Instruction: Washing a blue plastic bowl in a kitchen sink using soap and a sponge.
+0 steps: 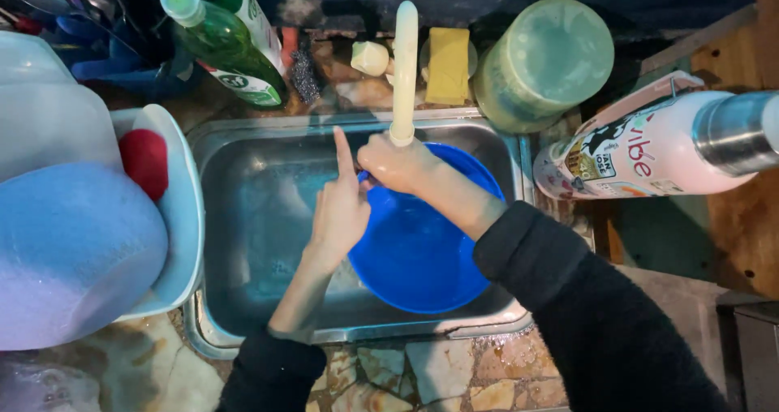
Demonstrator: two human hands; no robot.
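Note:
A round blue bowl [422, 258] sits tilted in the right half of a steel sink [251, 217]. My right hand [398, 165] is closed over the bowl's far rim, directly under the spout of a cream tap [404, 71]. My left hand [339, 209] rests against the bowl's left rim with the index finger pointing up and the other fingers curled. Whether the left hand grips anything is hidden. Both arms wear dark sleeves.
A green bottle [223, 43], a yellow sponge [448, 65] and a soap piece [370, 57] lie behind the sink. A large green jar [545, 62] stands at the back right, a pink bottle [649, 148] beside it. White and blue tubs [73, 250] and a red ball [144, 160] fill the left.

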